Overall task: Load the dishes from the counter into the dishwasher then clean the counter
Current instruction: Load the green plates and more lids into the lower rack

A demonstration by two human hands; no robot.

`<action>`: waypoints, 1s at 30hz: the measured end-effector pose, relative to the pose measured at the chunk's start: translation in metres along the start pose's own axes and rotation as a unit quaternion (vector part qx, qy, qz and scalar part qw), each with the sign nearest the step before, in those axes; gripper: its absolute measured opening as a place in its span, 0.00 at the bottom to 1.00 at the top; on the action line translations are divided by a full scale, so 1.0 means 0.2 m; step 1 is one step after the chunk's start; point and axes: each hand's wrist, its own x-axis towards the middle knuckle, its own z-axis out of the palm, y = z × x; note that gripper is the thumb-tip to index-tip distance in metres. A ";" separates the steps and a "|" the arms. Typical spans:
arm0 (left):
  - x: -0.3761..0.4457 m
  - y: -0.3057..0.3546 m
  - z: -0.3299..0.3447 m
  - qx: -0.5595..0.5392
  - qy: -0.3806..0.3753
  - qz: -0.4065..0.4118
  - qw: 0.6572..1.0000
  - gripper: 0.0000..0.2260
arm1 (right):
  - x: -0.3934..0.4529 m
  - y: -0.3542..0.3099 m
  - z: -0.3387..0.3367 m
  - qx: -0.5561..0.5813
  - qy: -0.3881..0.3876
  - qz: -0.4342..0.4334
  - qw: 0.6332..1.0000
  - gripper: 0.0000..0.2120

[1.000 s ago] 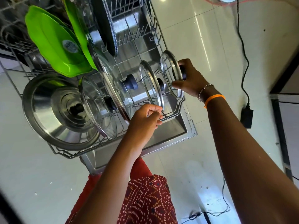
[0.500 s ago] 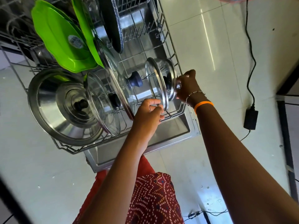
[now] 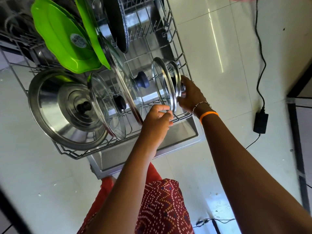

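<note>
In the wire dishwasher rack, the left hand pinches the steel rim of a round glass lid standing on edge at the rack's right end. The right hand cups a smaller glass lid just behind it. A bright green plastic plate at far left carries a round sticker whose print is unreadable.

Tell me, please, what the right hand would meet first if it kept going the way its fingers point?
Probably the smallest glass lid, which the right hand already touches at the rim; depth is hard to judge.
</note>
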 end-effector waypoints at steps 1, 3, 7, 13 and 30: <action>0.00 -0.01 -0.01 0.003 -0.003 0.002 1.000 0.06 | 0.00 -0.02 0.00 0.025 -0.005 -0.010 1.000 0.25; -0.01 -0.01 -0.02 0.004 -0.013 0.004 1.000 0.06 | 0.01 -0.04 0.01 0.045 -0.005 -0.017 0.999 0.23; -0.02 -0.03 -0.03 0.011 -0.029 0.009 0.999 0.07 | 0.04 -0.02 0.01 0.030 0.014 -0.005 0.999 0.22; -0.02 -0.04 -0.04 0.020 -0.029 0.008 0.999 0.07 | 0.09 -0.01 0.00 0.001 0.020 0.014 1.000 0.27; 0.01 0.00 -0.01 0.013 -0.061 0.017 0.998 0.17 | 0.09 -0.10 -0.12 -0.146 0.092 0.049 0.984 0.14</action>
